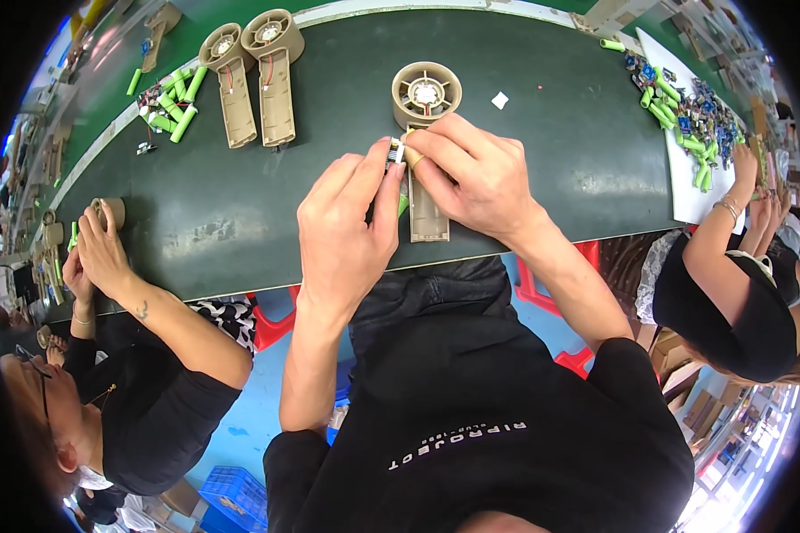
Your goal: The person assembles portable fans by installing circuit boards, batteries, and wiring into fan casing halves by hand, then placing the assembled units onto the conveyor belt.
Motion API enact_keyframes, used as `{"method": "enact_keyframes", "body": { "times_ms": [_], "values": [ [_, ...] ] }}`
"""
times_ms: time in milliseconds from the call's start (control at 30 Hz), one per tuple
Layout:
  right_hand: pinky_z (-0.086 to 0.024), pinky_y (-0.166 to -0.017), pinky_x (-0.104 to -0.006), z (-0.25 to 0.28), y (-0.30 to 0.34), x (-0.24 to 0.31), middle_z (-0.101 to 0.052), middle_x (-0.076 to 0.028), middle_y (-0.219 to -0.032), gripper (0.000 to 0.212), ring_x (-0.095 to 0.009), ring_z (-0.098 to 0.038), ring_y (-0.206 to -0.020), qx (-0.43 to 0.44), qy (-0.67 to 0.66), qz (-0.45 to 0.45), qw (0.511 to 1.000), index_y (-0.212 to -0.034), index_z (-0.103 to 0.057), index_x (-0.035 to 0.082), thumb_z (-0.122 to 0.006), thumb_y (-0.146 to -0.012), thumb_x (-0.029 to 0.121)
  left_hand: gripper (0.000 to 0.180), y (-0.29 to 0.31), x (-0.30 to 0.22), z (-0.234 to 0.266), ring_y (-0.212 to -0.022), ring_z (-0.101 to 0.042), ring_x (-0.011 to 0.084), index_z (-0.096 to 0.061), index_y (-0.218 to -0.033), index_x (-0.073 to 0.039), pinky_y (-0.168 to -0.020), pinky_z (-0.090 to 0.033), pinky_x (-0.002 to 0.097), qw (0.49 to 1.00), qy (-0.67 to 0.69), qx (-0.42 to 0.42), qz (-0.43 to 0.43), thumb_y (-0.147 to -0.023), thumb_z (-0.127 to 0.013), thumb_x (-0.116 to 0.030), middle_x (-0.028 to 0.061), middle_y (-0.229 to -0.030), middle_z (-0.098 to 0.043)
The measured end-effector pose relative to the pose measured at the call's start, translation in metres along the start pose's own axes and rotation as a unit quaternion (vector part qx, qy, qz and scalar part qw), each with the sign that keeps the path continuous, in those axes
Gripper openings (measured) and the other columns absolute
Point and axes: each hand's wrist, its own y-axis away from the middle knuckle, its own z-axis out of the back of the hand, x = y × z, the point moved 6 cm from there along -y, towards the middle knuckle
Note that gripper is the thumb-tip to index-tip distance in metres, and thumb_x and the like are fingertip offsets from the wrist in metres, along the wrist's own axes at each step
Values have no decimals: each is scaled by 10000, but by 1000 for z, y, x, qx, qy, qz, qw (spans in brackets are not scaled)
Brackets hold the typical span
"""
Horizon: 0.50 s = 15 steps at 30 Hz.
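In front of me lies a tan handheld fan shell point(429, 218), its round head with a fan wheel at the far end and its open handle toward me. Over the handle, my left hand point(347, 218) pinches a small white-and-dark electronic part point(395, 153) between thumb and fingers. My right hand point(476, 173) is closed with its fingertips against that part; what it grips is too small to make out. A sliver of a green battery cell point(404, 204) shows beneath the left fingers. The right hand hides the upper handle.
Two more tan fan shells point(276, 98) lie at the far left, beside a heap of green cells point(180, 111). A white scrap point(500, 100) is right of the fan head. Circuit boards with cells point(698, 115) cover a white board at right. Co-workers sit on both sides.
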Motion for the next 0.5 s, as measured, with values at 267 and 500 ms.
{"method": "enact_keyframes", "body": {
  "times_ms": [267, 500],
  "values": [
    [-482, -487, -264, -1, 0, -8, -641, -61, -801, 117, -148, -613, -563, -14, -120, -73, 990, -899, -693, 14, -699, -784, -6, 251, 3, 3, 0, -658, -608, 204, -679, -1107, 32, -621, -476, 303, 1000, 5, -2, 20, -857, -668, 12, 117, -770, -633],
    [-480, -483, -252, 1, 1, -8, -646, -64, -794, 111, -136, -606, -546, -18, -128, -95, 987, -890, -693, 11, -697, -783, -20, 272, 6, 4, -3, -670, -619, 193, -680, -1129, 30, -627, -483, 302, 1000, 16, -23, 3, -858, -666, 24, 116, -787, -648]
  ]
}}
